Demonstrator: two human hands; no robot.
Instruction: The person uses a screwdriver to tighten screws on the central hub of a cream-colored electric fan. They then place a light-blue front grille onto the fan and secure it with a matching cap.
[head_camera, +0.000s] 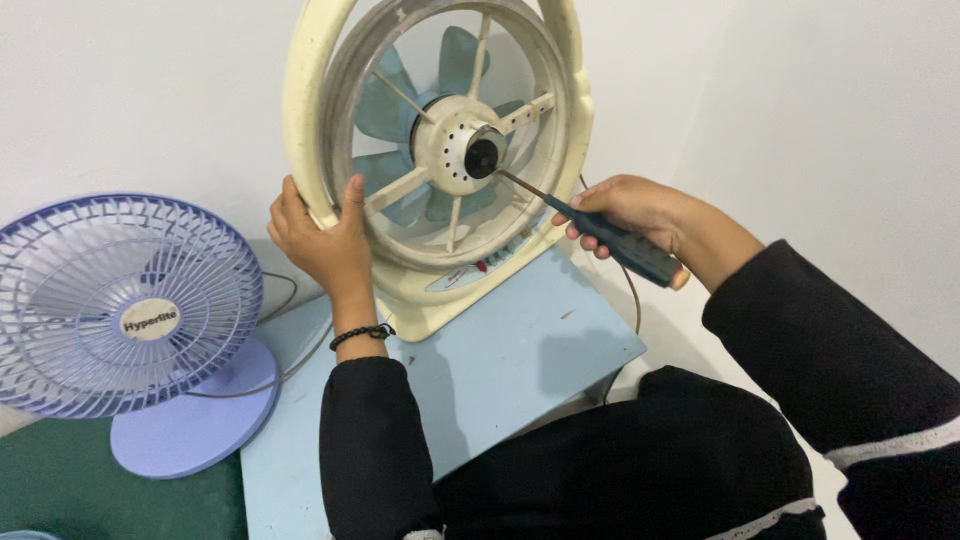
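Screwdriver (610, 234) sits clamped in our right hand (640, 208), its tip at the hub of the cream fan (440, 150). Our left hand (322, 238) grips the fan's rim, which stands at the far edge of the pale blue board (500, 370); a purple fan (125, 310) stands left.

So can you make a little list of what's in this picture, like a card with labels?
left hand: grips the rim of the cream fan
right hand: holds a screwdriver, tip at the fan's hub
cream fan: upright on a pale blue board, blue blades showing, front grille off
purple fan: stands to the left, grille on
wrist: black bead bracelet
sleeves: black
background: white wall
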